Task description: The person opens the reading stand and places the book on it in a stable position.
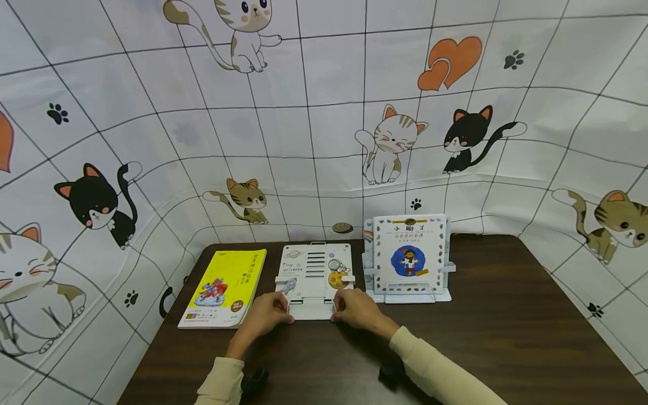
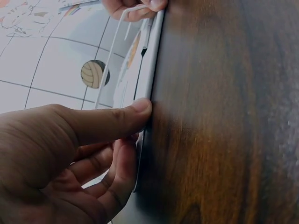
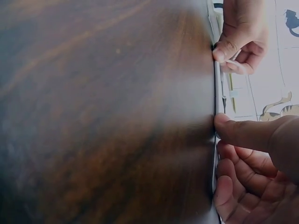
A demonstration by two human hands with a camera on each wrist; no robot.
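While we pinch the front of the "Tiny universe" book stand (image 1: 314,287) with both hands, it lies low on the table (image 1: 506,320), near the middle of the far edge. Our left hand (image 1: 265,315) takes the stand's left front corner and our right hand (image 1: 356,309) the right one; this matched spacing probably keeps the front edge square and shares the effort evenly. In the wrist views our left thumb (image 2: 140,107) and right thumb (image 3: 224,121) rest on that edge, fingers curled behind it. Whether the stand's rear is raised at all, we cannot tell.

Toward the table's far left corner, near the stand, a yellow paperback (image 1: 225,289) lies flat, cover up, perhaps set aside so that our hands are free. Right of the stand, near the far edge, a white picture book (image 1: 410,242) leans back on a second stand (image 1: 372,296), whose front ledge seems to carry its weight, so its cover faces us.
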